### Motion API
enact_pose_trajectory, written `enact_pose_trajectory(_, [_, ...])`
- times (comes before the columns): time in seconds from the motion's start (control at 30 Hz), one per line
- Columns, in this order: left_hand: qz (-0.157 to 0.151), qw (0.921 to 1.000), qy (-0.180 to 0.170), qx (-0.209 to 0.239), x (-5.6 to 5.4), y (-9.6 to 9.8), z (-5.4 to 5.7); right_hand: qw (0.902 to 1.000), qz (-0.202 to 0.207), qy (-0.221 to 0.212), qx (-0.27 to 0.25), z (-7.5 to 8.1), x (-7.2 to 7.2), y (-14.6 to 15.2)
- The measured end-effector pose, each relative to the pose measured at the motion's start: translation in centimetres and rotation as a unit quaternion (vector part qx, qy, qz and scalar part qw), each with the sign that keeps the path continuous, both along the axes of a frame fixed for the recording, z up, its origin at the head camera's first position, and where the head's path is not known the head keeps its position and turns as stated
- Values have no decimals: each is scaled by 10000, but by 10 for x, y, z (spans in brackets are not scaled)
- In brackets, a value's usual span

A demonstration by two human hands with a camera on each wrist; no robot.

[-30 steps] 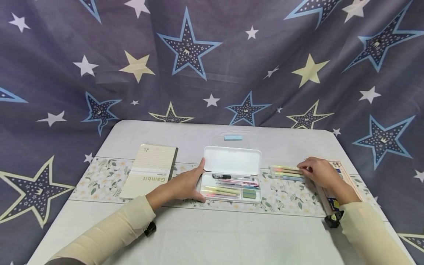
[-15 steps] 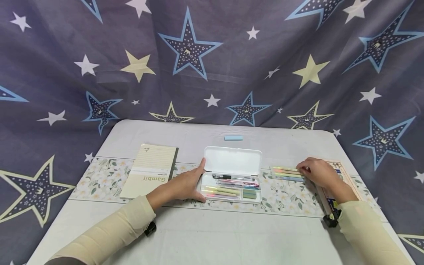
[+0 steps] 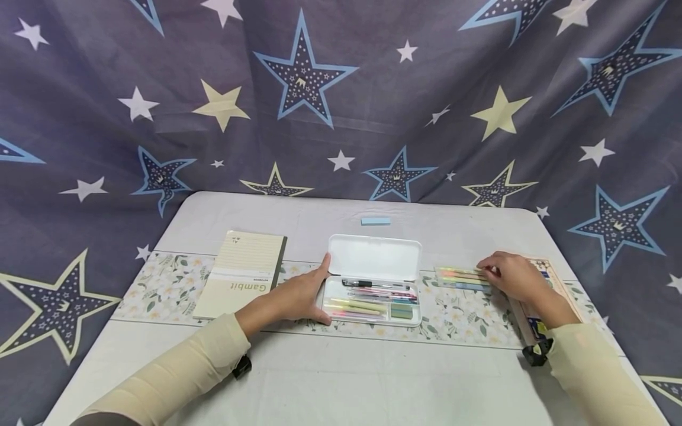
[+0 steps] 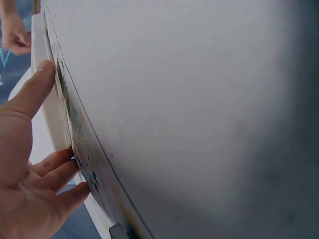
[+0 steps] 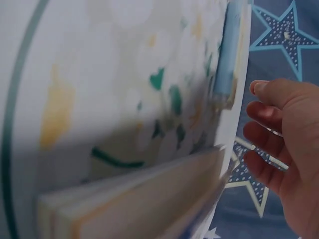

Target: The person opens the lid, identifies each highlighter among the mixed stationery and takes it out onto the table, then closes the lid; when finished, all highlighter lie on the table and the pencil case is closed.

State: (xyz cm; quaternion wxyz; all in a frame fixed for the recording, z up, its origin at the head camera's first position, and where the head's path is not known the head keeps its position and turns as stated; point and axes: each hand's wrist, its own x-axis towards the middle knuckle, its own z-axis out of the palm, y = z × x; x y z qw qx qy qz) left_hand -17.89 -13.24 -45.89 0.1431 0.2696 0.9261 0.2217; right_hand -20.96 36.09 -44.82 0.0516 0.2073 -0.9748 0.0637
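Note:
In the head view, an open white pencil case (image 3: 375, 258) lies mid-table with its lid tipped back. Several pens (image 3: 373, 294), pastel highlighters (image 3: 357, 306) and a green eraser (image 3: 401, 311) fill its tray. My left hand (image 3: 298, 294) holds the case by its left side, the thumb (image 4: 37, 89) along the near wall and fingers at the end. My right hand (image 3: 514, 276) is at the right ends of several pastel pens (image 3: 460, 278) lying on the runner. Its fingers are loosely bent in the right wrist view, with nothing visible between them; whether the fingertips touch the pens is unclear.
A Gambit notebook (image 3: 242, 266) lies left of the case, partly behind the left forearm. A light-blue block (image 3: 375, 221) is at the back. Under the right forearm lies a book (image 3: 549, 278). A floral runner (image 3: 453, 319) crosses the white table (image 3: 383, 378) before a star-patterned curtain (image 3: 341, 136).

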Motion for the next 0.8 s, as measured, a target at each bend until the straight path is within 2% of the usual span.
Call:
enact_pose_trajectory(0.4, [-45,10000,35,9,-1,0,0,9953,853,407,-227,10,10,-35])
enact_pose_trajectory(0.8, [-35,10000,2,35,0,0,1,9886,1318,533,-491,10,17,-72])
